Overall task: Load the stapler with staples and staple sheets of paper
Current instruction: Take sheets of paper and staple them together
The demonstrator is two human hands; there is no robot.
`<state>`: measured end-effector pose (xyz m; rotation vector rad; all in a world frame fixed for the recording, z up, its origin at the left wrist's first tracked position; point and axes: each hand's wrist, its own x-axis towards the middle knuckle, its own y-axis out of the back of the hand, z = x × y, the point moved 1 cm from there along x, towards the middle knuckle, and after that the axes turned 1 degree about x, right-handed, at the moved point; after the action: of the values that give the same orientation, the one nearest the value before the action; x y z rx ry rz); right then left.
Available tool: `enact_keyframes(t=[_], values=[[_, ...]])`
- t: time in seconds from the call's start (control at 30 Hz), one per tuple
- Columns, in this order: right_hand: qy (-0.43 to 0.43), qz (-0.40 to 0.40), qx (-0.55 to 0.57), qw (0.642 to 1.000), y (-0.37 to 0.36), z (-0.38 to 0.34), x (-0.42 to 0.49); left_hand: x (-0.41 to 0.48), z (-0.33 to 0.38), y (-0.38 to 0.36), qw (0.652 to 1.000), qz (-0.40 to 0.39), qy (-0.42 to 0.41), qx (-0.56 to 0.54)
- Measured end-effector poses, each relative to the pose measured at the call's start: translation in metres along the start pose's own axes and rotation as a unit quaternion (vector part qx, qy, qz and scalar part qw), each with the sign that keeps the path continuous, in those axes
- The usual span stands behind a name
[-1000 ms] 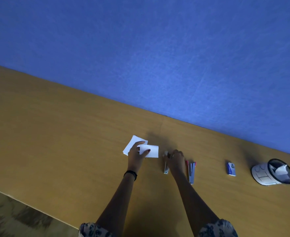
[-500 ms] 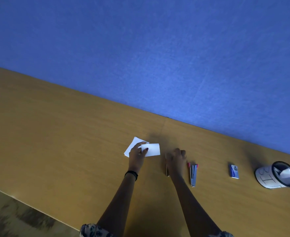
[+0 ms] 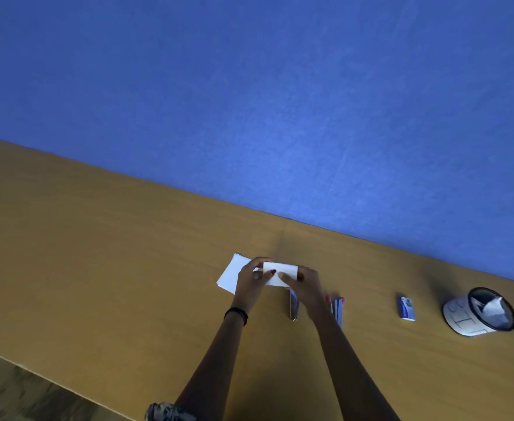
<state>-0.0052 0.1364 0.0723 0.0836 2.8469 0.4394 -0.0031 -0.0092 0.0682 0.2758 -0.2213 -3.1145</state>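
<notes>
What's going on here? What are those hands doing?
A person at a wooden table pinches a small white sheet, the left hand at one end and the right hand at the other, beside a little paper stack. A stapler lies just right of the hands, a blue staple box farther right. No hand is on the stapler.

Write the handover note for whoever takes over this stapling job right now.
Hands: the left hand pinches the left end of a small white paper sheet, and the right hand pinches its right end.
Things: a white paper stack lies on the wooden table, partly under the left hand. A red-and-grey stapler lies beside the right wrist, untouched. A small blue staple box lies further right.
Done: I cannot tell whether the stapler is loaded.
Left: bring the sheets to the stapler and staple them.
</notes>
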Motion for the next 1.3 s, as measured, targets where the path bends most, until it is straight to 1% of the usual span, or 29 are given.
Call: enact_keyframes(t=[0.1, 0.2, 0.37, 0.43, 0.53, 0.67, 0.73, 0.8, 0.9, 1.07, 1.2, 1.3], values=[[0.024, 0.011, -0.044, 0.999, 0.011, -0.004, -0.003, -0.003, 0.010, -0.006, 1.000, -0.013, -0.020, -0.005], [0.042, 0.025, -0.069, 0.996, 0.024, -0.005, -0.005, -0.004, 0.017, -0.011, 1.000, -0.022, -0.010, -0.018], [0.055, 0.110, -0.061, 0.991, 0.043, -0.003, -0.022, -0.008, 0.026, -0.021, 1.000, 0.006, 0.000, 0.017], [0.098, 0.144, -0.062, 0.983, 0.049, -0.005, -0.031, -0.012, 0.033, -0.029, 0.999, -0.034, 0.015, -0.003], [0.169, 0.197, -0.085, 0.962, 0.056, -0.009, -0.044, -0.020, 0.044, -0.043, 0.993, -0.103, 0.038, -0.051], [0.233, 0.234, -0.139, 0.934, 0.062, -0.010, -0.060, -0.029, 0.051, -0.057, 0.985, -0.136, 0.050, -0.095], [0.259, 0.244, -0.161, 0.921, 0.066, -0.009, -0.067, -0.033, 0.053, -0.062, 0.983, -0.138, 0.052, -0.112], [0.265, 0.252, -0.180, 0.913, 0.070, -0.006, -0.073, -0.036, 0.055, -0.065, 0.983, -0.135, 0.046, -0.114], [0.269, 0.258, -0.198, 0.907, 0.075, 0.000, -0.081, -0.038, 0.056, -0.069, 0.986, -0.136, 0.027, -0.087], [0.249, 0.262, -0.191, 0.912, 0.080, 0.005, -0.093, -0.045, 0.054, -0.075, 0.988, -0.147, 0.000, -0.057], [0.244, 0.261, -0.160, 0.920, 0.088, 0.009, -0.102, -0.051, 0.053, -0.082, 0.990, -0.130, -0.022, -0.051], [0.254, 0.244, -0.174, 0.920, 0.093, 0.015, -0.108, -0.054, 0.053, -0.087, 0.992, -0.114, -0.041, -0.033]])
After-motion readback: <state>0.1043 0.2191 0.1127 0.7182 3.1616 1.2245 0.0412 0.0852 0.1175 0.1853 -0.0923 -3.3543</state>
